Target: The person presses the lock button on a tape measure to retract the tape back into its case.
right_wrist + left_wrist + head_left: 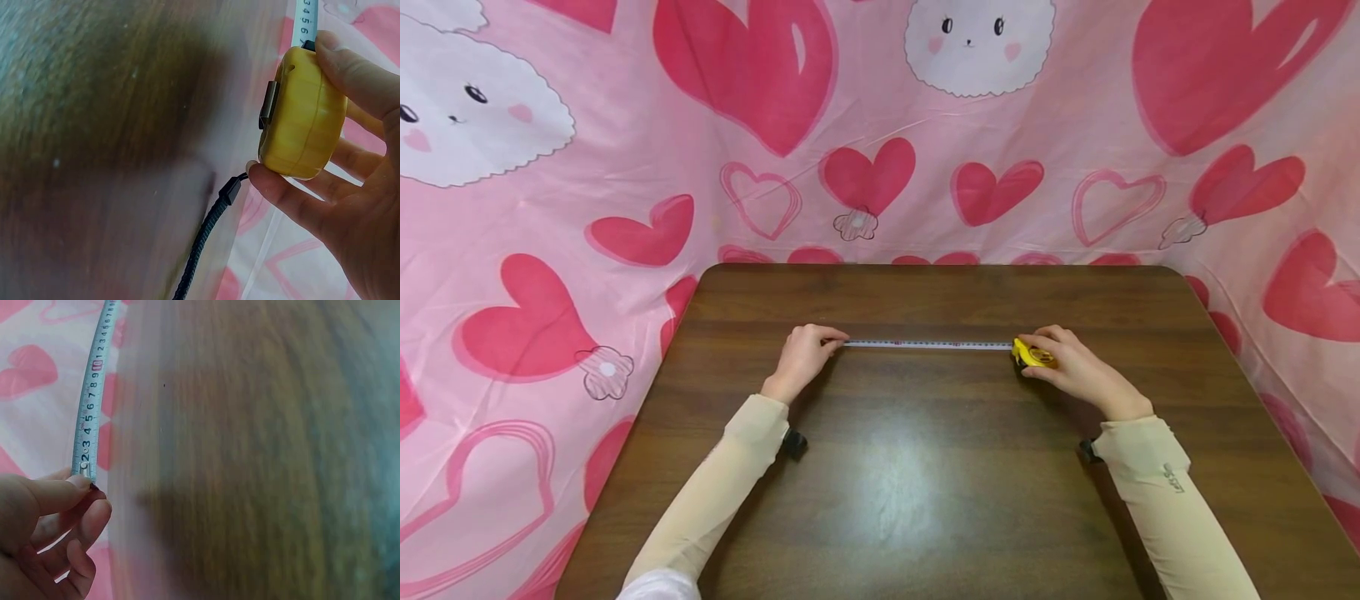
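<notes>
A yellow tape measure [1033, 353] is held by my right hand [1078, 371] above the right part of the table. In the right wrist view, the thumb lies near the mouth of the yellow case [303, 119], with other fingers behind and below it. A black wrist strap [206, 231] hangs from the case. The white blade [928, 344] runs out straight to the left. Its end is pinched between thumb and finger of my left hand [805, 358]. Centimetre numbers show on the blade [90, 406] in the left wrist view, low ones nearest the left thumb.
Under both hands is a brown wooden table [887, 467] with rounded far corners. Behind and beside it hangs a pink cloth [925, 192] with hearts and white fluffy faces. A dark wrist device [793, 443] sits at the left cuff, and another [1090, 451] at the right.
</notes>
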Demonstrator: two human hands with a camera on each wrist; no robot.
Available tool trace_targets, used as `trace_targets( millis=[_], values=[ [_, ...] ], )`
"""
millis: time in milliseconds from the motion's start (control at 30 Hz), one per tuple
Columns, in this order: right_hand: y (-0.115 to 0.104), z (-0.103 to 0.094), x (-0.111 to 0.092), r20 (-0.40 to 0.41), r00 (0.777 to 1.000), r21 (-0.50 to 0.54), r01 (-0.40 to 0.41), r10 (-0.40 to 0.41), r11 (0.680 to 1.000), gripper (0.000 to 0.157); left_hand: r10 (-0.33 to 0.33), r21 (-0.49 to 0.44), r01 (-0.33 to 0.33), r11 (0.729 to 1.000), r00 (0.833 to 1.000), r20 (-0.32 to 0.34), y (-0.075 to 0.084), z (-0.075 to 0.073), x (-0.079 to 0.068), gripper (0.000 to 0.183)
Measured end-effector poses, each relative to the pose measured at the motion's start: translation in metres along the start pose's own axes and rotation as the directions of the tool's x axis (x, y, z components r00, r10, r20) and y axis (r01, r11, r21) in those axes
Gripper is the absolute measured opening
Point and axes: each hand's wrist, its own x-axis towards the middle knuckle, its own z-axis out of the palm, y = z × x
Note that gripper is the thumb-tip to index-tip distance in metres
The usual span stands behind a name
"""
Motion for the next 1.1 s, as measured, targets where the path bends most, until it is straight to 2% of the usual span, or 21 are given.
trace_targets(
  millis=[500, 767, 1100],
  values=[
    [-0.003, 0.004, 0.004, -0.001, 1.000, -0.007, 0.007, -0.007, 1.000, 0.058, 0.014, -0.024, -0.013, 1.000, 1.000, 0.021, 0.012, 0.010, 0.005, 0.017],
    [-0.005, 0.006, 0.007, 0.010, 1.000, -0.003, -0.001, 0.001, 1.000, 0.059, 0.033, -0.013, -0.033, 0.999, 0.999, 0.012, 0.018, 0.014, 0.006, 0.016],
    [-0.006, 0.008, 0.010, 0.007, 1.000, -0.004, 0.023, -0.023, 1.000, 0.059, 0.039, -0.019, -0.039, 0.999, 0.999, 0.021, 0.024, 0.018, 0.007, 0.017]
  ],
)
